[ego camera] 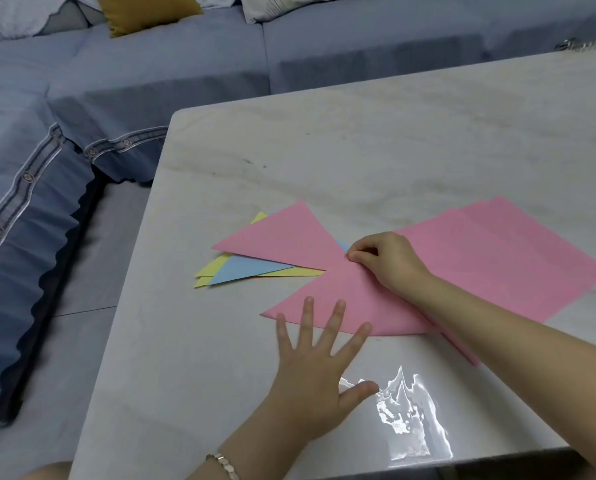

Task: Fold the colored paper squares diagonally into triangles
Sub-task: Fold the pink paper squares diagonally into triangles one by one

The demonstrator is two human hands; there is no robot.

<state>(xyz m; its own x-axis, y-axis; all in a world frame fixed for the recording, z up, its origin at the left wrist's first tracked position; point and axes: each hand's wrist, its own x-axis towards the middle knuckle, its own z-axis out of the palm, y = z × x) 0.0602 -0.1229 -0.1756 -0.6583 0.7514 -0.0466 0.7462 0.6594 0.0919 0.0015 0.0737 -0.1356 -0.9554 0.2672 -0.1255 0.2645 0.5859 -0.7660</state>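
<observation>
Pinching the pink triangle's (341, 299) tip, right fingers (358, 256); left fingers (334, 317) splayed on its edge.

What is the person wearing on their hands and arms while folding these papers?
Both forearms are bare, with no sleeves in view. The left hand has a slim bracelet of small pale, metallic-looking links at the wrist. The right hand shows no ring, watch or glove.
</observation>
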